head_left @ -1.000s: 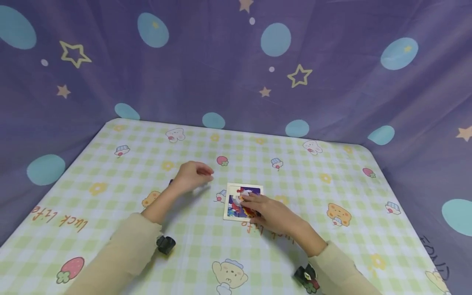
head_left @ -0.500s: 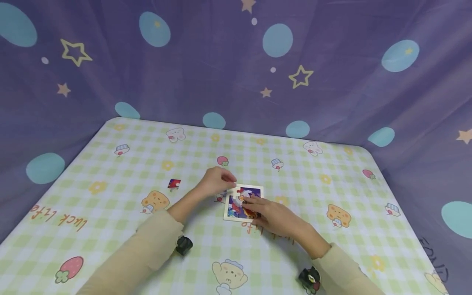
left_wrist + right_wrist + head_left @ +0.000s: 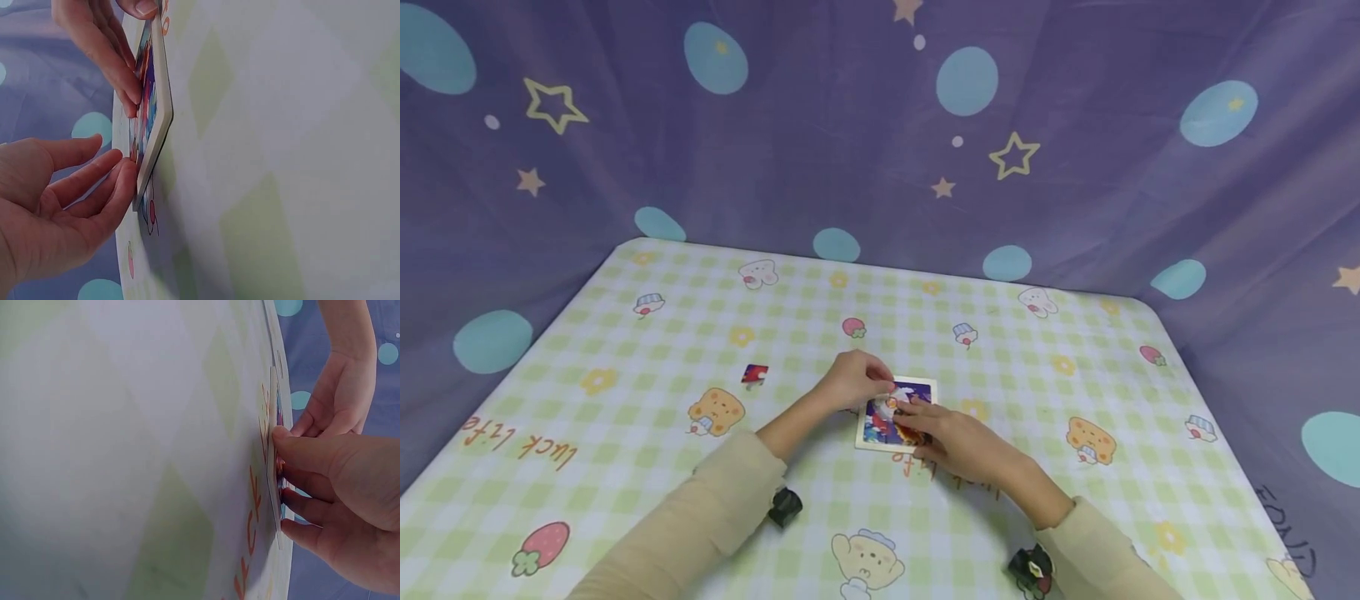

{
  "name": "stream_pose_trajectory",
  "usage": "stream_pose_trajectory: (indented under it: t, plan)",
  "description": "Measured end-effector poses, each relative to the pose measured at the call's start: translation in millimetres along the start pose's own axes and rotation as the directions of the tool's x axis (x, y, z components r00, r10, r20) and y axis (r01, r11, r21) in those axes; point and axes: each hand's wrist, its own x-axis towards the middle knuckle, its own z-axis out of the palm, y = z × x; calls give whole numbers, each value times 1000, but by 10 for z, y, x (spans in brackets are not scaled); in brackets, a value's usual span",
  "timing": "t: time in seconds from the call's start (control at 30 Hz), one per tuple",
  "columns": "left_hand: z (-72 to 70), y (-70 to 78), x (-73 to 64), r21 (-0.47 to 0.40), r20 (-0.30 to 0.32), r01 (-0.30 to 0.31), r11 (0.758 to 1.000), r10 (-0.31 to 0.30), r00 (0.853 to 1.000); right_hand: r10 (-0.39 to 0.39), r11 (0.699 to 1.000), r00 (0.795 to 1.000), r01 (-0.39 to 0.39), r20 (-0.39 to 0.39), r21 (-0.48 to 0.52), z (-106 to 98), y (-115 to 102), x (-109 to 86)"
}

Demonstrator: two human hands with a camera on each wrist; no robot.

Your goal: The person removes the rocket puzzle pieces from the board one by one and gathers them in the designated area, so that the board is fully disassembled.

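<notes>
A small picture jigsaw puzzle (image 3: 880, 425) in a pale frame lies flat on the table. My left hand (image 3: 852, 381) is over its far left corner; in the left wrist view, the fingertips touch the picture there while the thumb (image 3: 75, 152) stands apart from them. That corner is hidden from the head view. My right hand (image 3: 962, 442) rests on the puzzle's right side, fingers on the picture and thumb (image 3: 306, 450) against the near edge of the frame. One loose red and dark blue puzzle piece (image 3: 755, 374) lies on the tablecloth to the left.
A green checked tablecloth (image 3: 662, 517) with printed cartoons and lettering covers the table. Behind and beside it hangs a purple curtain (image 3: 850, 125) with stars and blue ovals. Black wrist devices, one (image 3: 786, 507) on the left and another (image 3: 1030, 568) on the right, sit below the sleeves.
My left hand has moved right, from beside the puzzle onto its far left corner, uncovering the loose piece on the cloth. My right hand has barely moved.
</notes>
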Motion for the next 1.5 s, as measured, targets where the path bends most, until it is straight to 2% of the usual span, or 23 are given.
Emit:
stream_pose_trajectory:
  t: [0.37, 0.77, 1.5]
  plan:
    - [28, -3, -3, -56, -4, 61, 997, -61, 998, 18, 1000, 1000, -18, 8, 8, -1, -21, 2]
    - [42, 20, 22, -45, -1, 40, 998, -40, 999, 26, 999, 1000, -26, 11, 27, -14, -26, -2]
    - [81, 8, 44, -75, -31, 51, 996, -54, 998, 14, 999, 1000, -14, -5, 38, 2, -19, -9]
